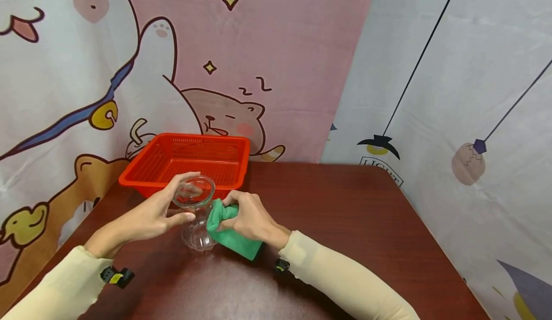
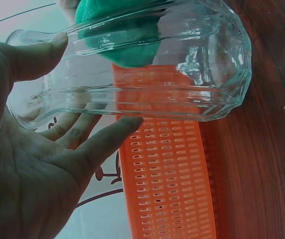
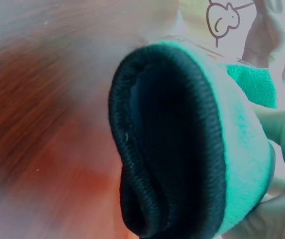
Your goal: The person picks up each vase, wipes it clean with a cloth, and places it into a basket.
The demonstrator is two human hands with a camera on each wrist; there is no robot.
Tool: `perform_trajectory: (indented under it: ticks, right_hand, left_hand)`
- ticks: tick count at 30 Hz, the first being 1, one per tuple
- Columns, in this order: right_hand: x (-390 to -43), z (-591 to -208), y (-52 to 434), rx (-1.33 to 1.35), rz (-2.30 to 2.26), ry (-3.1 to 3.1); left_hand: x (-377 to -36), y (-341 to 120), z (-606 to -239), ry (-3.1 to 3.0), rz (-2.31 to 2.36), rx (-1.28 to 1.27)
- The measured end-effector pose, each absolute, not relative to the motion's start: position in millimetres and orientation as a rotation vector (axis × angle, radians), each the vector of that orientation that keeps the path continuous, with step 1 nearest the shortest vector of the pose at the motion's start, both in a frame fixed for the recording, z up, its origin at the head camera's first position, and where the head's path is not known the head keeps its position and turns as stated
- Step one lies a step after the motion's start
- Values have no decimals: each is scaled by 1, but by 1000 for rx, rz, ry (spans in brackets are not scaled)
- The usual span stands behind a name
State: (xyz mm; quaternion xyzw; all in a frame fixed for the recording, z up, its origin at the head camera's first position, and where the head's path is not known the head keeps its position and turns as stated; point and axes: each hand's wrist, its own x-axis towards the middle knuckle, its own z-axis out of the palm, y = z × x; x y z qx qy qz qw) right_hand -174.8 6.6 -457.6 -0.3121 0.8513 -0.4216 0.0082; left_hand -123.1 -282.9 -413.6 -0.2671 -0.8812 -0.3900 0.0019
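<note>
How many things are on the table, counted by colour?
Red: 1, the basket
Green: 1, the cloth, gripped by the right hand
Clear: 1, the glass jar, held by the left hand
Total: 3

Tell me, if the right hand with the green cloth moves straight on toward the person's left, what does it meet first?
Most likely the glass jar: the right hand already presses the green cloth against its side. The left hand holds the jar from the opposite side.
</note>
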Motion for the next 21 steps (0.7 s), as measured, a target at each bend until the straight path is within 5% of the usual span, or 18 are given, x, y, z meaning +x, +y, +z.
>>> perform_trajectory:
  ticks: [21]
  right_hand:
    - [-174,-442,1,-1008,-1448,2687]
  left_hand:
    - [-123,-284,-414,-2773,-1209,-838]
